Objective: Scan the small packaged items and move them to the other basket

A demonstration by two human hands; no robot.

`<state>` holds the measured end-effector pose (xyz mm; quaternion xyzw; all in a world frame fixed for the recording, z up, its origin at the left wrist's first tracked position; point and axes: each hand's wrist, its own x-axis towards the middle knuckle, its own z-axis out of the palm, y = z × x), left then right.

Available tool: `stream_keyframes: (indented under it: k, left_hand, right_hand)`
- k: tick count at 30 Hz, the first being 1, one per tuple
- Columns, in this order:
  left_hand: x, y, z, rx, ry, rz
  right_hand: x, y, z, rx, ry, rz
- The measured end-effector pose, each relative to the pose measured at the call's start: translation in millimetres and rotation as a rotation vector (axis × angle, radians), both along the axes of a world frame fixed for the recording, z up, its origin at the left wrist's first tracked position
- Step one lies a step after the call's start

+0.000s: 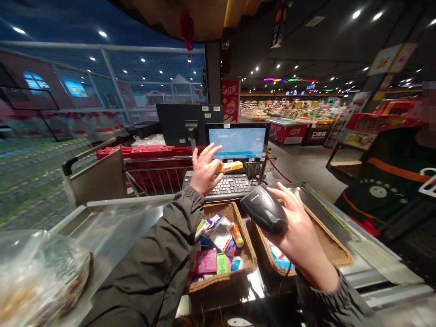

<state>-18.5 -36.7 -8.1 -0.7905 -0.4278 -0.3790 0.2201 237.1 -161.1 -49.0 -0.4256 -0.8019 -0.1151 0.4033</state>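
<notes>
My left hand [206, 170] pinches a small yellow packet [232, 166] with a barcode on its side, held above the black keyboard [235, 184]. In my right hand [294, 218] is a black barcode scanner [264, 209], its head pointing left towards the packet. A cable hangs down below the scanner. Under my left forearm stands a brown woven basket [250, 254] with mixed colourful small goods, among them an orange bottle [237, 235]. A second woven basket [335, 250] lies partly hidden behind my right hand, with a few packets inside.
A lit screen [238, 141] stands behind the keyboard, beside a dark monitor [177, 125] seen from behind. At the left lies a clear plastic bag [41, 272] on the metal counter [112, 222]. A person in dark clothing [384, 177] stands to the right.
</notes>
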Motion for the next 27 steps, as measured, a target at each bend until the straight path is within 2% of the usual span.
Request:
stream_keyframes:
  k: [10,19,23,27]
  left_hand:
    - [-9,-2,-5.3,0.011,-0.044,-0.045]
    - [-14,-7,-11.4,-0.016,-0.043,-0.048]
    - [-17,-9,-21.4,-0.03,-0.041,-0.069]
    - [-22,-10,-40.2,-0.065,-0.03,-0.075]
  right_hand:
    - [-10,-21,0.2,-0.016,-0.023,-0.029]
    - [-14,-29,-4.7,-0.017,-0.032,-0.065]
    - [-11,-28,-12.1,-0.05,-0.023,-0.09]
    - [-8,-26,-20.6,-0.072,-0.015,-0.118]
